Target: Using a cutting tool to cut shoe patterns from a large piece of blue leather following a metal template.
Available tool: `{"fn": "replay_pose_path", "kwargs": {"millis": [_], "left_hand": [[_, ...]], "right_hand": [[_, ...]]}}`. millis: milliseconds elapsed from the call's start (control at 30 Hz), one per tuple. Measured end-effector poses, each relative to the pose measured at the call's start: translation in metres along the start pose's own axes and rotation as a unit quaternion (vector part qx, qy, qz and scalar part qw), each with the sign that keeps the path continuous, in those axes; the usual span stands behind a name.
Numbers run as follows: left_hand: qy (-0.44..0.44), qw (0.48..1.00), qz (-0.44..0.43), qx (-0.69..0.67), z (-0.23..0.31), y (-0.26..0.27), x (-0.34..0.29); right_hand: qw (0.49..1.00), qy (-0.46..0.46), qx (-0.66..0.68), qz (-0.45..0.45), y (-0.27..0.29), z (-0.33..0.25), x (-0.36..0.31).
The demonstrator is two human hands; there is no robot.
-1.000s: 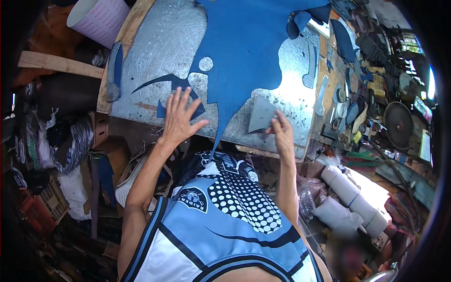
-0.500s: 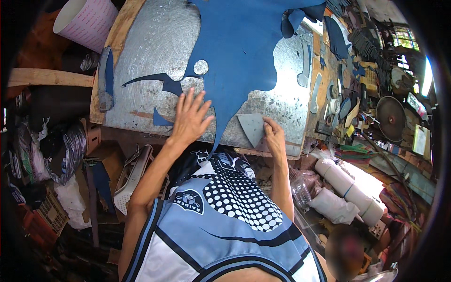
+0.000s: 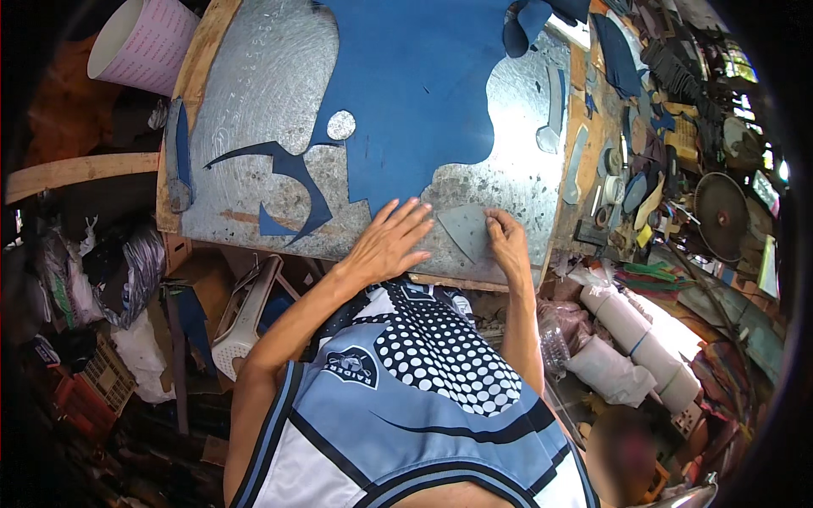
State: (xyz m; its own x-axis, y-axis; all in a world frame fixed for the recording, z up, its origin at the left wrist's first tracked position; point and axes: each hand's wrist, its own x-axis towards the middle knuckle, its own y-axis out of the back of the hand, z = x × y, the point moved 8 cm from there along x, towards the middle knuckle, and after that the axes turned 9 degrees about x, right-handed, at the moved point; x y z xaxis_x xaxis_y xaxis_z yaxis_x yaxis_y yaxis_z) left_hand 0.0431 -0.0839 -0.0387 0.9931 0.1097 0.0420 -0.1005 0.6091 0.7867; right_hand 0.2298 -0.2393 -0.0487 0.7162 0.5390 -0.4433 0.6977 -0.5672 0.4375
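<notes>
A large blue leather sheet (image 3: 415,93) lies over the metal-topped work table (image 3: 254,93). My left hand (image 3: 388,241) is flat with fingers spread, its fingertips at the sheet's near lower edge, hiding part of it. Left of that hand, a curved blue offcut (image 3: 318,203) with pointed ends rests on the metal. A grey triangular flat piece (image 3: 464,230) lies to the right of the left hand. My right hand (image 3: 510,247) has its thumb and fingers drawn together at this piece's right corner, pinching it.
Narrow grey pieces (image 3: 574,165) lie along the table's right side. Beyond are stacked scraps and a round fan (image 3: 720,203). A white printed bucket-like cylinder (image 3: 144,46) stands at far left. Below are a white plastic stool (image 3: 246,322) and wrapped rolls (image 3: 635,339).
My left hand has moved right from the offcut to the sheet's near edge, uncovering the offcut's curve. My right hand and the grey piece have shifted slightly right.
</notes>
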Motion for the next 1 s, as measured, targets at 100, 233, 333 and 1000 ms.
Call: {"fn": "replay_pose_path", "kwargs": {"millis": [100,233,333,1000], "left_hand": [[0.109,0.987,0.091,0.070,-0.019,0.040,-0.016],[0.309,0.924,0.221,-0.028,-0.062,0.071,-0.043],[0.401,0.807,0.275,-0.335,-0.084,0.059,-0.045],[0.369,0.911,0.183,0.034,-0.077,0.082,-0.027]], "right_hand": [[0.994,-0.050,0.093,-0.021,0.005,-0.009,0.005],[0.967,-0.048,0.250,-0.020,0.004,-0.025,0.018],[0.951,-0.059,0.303,-0.034,0.000,-0.022,0.027],[0.874,0.360,-0.219,-0.242,-0.150,-0.169,0.041]]}}
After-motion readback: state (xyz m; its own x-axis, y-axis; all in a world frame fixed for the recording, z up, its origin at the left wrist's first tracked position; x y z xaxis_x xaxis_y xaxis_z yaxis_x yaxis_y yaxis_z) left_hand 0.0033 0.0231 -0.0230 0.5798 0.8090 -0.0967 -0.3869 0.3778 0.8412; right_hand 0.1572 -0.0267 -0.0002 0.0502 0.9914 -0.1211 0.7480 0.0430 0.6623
